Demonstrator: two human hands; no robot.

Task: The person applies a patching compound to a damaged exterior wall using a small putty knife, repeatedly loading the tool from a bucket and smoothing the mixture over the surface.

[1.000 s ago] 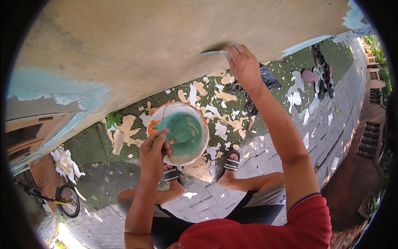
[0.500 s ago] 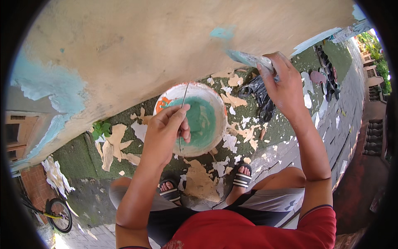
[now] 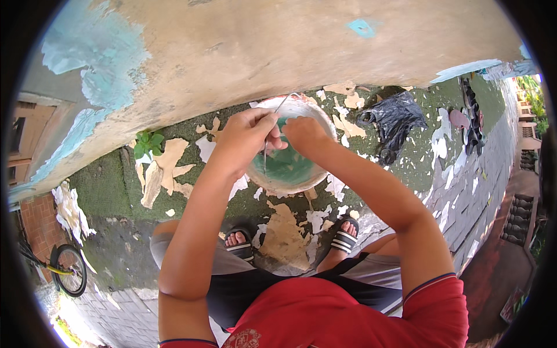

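Observation:
A round white bucket [image 3: 326, 130], orange-marked and smeared, stands at the foot of the wall with blue-green paste [image 3: 288, 168] inside. My left hand [image 3: 248, 136] is closed around its thin wire handle [image 3: 282, 104] at the left of the opening. My right hand [image 3: 306, 134] reaches over the bucket, fingers curled and pointing down into it. The putty knife seen in that hand earlier is hidden behind the fist now. On the tan wall [image 3: 232, 46] above are a small blue-green patch [image 3: 362, 28] and a larger one [image 3: 107, 52] at left.
Peeled paint flakes [image 3: 284, 235] litter the mossy ground around my sandals [image 3: 346, 236]. A crumpled black plastic bag [image 3: 399, 119] lies right of the bucket. At left are a small green plant [image 3: 148, 145] and a bicycle wheel [image 3: 71, 270]; footwear [image 3: 473, 119] lies far right.
My right hand has come down from the wall, leftward to the bucket, and the putty knife has gone out of sight. My left hand keeps the wire handle. The view has shifted slightly.

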